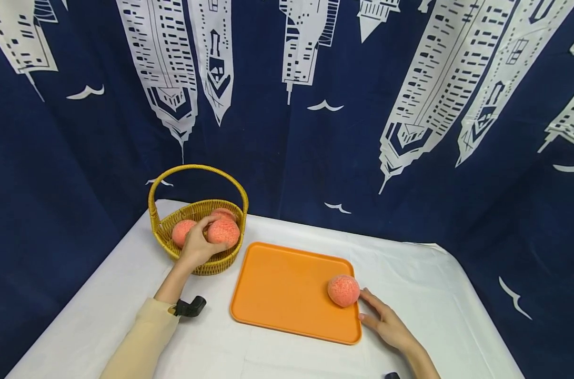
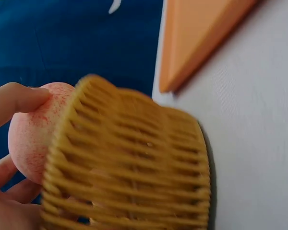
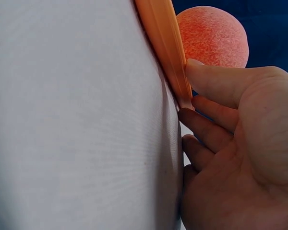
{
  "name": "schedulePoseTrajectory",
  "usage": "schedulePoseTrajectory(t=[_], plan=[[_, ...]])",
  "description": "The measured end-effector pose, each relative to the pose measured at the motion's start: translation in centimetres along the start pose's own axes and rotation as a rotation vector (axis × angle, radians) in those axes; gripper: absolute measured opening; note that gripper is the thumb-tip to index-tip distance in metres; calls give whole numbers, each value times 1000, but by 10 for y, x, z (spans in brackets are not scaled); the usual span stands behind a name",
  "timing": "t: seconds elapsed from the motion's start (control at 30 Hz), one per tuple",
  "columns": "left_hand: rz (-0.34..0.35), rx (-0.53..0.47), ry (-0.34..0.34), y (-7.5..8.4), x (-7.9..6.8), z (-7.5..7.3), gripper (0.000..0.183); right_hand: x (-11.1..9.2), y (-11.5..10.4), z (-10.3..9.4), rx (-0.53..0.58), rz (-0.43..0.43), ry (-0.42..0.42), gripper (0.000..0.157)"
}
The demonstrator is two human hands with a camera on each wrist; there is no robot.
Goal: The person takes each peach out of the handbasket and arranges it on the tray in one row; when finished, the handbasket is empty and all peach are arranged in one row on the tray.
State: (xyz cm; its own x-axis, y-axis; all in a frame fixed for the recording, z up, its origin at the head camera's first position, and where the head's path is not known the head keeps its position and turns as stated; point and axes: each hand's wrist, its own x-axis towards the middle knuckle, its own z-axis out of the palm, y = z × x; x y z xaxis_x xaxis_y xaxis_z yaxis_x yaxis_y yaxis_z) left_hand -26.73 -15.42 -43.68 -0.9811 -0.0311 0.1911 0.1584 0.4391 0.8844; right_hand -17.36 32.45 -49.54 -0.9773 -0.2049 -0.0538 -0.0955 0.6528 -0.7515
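Clamping left hand (image 1: 198, 246) on peach (image 1: 224, 233) near right edge of basket (image 1: 213, 268), touching right edge of tray (image 1: 287, 289) with loosely spread right hand (image 1: 387, 325). Probably handling light, firmish tbh, so best cupping its middle.

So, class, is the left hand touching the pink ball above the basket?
Touching: the left wrist view shows the left hand with its thumb on the pink ball.

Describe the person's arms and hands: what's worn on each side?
The left hand and right hand wear no gloves. A cream sleeve on the left arm ends short of the wrist, beside a black device. The right forearm is bare where visible; a small black piece shows near it.
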Motion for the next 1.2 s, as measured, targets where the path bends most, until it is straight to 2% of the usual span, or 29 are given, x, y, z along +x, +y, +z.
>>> schedulePoseTrajectory(t=[0.2, 0.37, 0.67, 0.93, 1.2], plan=[[96, -38, 42, 21, -11, 9, 73, 0, 1, 0, -7, -4, 2, 61], [158, -87, 5, 36, -20, 22, 73, 0, 1, -1, -12, -11, 2, 61], [174, -123, -144, 53, -40, 71, 71, 0, 0, 0, 9, -4, -10, 61], [268, -63, -209, 56, -49, 118, 69, 0, -1, -1, -22, -24, 12, 59], [274, 5, -250, 57, -52, 152, 68, -1, -1, 0, -19, -20, 13, 59]])
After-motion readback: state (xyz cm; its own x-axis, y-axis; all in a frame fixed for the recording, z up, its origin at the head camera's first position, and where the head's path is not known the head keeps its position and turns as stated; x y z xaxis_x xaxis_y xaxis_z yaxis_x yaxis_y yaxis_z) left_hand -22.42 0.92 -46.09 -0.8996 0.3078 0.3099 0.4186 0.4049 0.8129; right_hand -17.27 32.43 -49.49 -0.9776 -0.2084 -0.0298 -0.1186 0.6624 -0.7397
